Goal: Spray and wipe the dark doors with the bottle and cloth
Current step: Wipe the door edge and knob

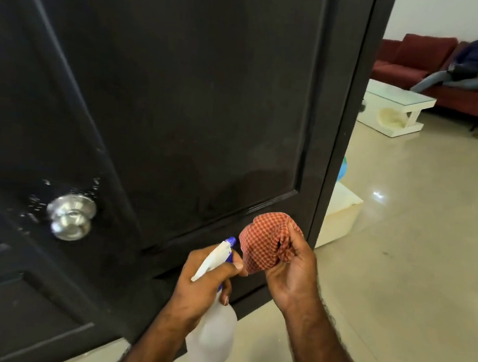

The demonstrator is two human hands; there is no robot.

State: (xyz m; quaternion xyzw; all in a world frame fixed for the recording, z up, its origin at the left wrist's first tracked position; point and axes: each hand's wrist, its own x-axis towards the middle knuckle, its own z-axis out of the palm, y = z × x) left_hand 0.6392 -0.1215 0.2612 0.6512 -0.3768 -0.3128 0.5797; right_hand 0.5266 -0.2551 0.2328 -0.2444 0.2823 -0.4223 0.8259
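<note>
A dark panelled door (182,91) fills the left and middle of the view, standing open. Its silver knob (70,216) sits at the lower left with spray droplets around it. My left hand (205,284) grips a white spray bottle (211,335) with a blue nozzle pointing up toward the door. My right hand (292,273) holds a bunched red checked cloth (263,240) just in front of the door's lower rail, close to its edge. Whether the cloth touches the door is unclear.
Past the door's edge lies a shiny tiled floor (419,231). A white coffee table (395,109) and a red sofa (424,59) with a seated person (468,67) stand at the back right. A white box (341,213) sits behind the door edge.
</note>
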